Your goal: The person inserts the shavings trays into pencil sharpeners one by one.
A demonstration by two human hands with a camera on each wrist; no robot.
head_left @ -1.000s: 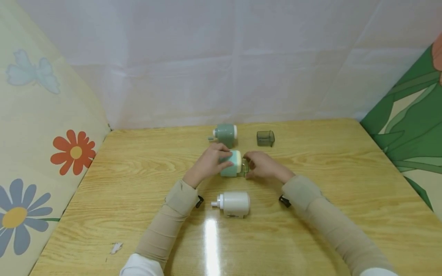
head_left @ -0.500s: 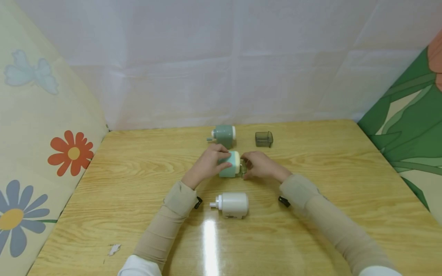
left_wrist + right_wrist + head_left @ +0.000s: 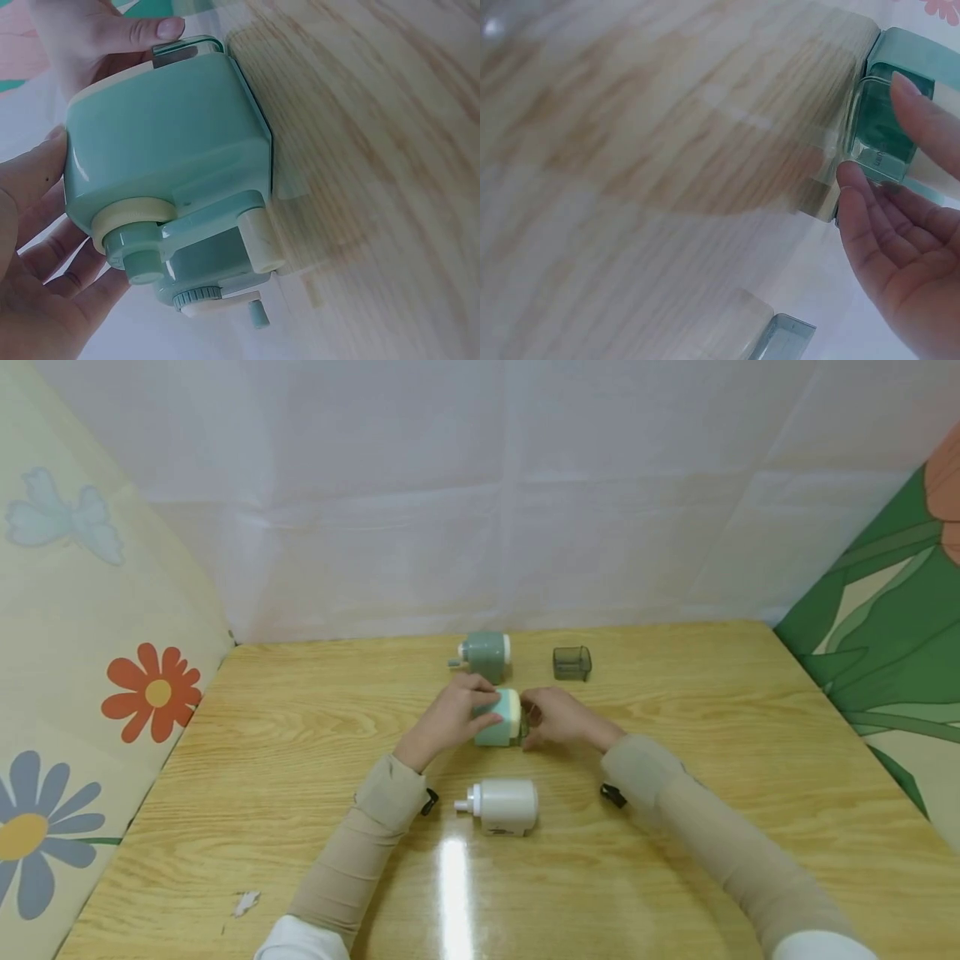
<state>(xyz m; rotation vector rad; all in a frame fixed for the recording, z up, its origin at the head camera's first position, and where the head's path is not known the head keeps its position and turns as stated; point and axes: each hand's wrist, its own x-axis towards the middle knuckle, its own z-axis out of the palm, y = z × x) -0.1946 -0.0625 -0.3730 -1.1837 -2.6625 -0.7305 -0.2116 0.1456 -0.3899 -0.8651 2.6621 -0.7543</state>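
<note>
A light teal crank pencil sharpener (image 3: pixel 507 712) with a cream rim stands mid-table. My left hand (image 3: pixel 452 714) grips its body from the left, thumb and fingers on opposite sides. Its crank handle (image 3: pixel 259 240) shows in the left wrist view, facing that hand. With my right hand (image 3: pixel 561 718) I pinch the clear shavings drawer (image 3: pixel 881 131) at the sharpener's other end. Most of this drawer sits inside the body, and its outer end shows between thumb and fingertips. My right fingers partly hide it in the head view.
Behind stands a dark green sharpener (image 3: pixel 486 653), with a loose smoky drawer (image 3: pixel 572 663) to its right. A cream-white sharpener (image 3: pixel 509 803) stands nearer me, crank end pointing left. A white scuff (image 3: pixel 246 903) marks the wooden table (image 3: pixel 337 727) at front left.
My right hand has shifted slightly left, and the clear drawer has slid further into the teal sharpener. My left hand keeps its grip in place.
</note>
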